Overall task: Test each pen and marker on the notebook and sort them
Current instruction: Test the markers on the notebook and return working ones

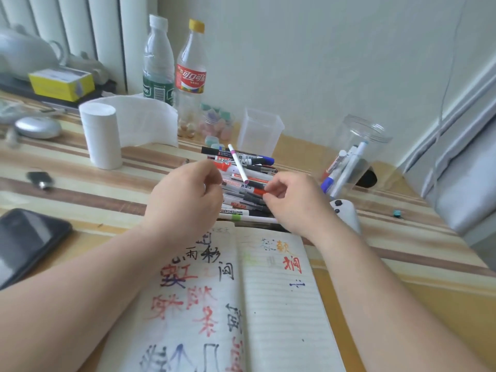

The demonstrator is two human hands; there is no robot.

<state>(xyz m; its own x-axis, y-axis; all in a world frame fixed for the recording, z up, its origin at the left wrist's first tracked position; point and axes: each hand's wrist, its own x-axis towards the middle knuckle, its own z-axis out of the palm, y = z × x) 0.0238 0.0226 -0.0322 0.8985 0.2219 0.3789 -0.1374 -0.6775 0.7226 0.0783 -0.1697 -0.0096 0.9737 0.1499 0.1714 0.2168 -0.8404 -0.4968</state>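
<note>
An open notebook (279, 304) covered with red, black and blue test writing lies in front of me. Behind it is a pile of pens and markers (241, 202). A thin white pen with a pink band (237, 162) lies slanted on top of the pile, and neither hand holds it. A whiteboard marker with a red end (251, 189) spans between my hands over the pile. My left hand (185, 194) curls its fingers round the barrel end. My right hand (292, 202) pinches the red end. A clear round jar (359, 135) at the right holds several markers. A clear square cup (260, 130) stands empty.
A black phone (24, 237) lies at the left and a tissue roll (100, 135) behind it. Two plastic bottles (190, 73) stand at the back by the wall. A white controller (346, 210) sits right of my right hand. A silver mouse (37, 127) is far left.
</note>
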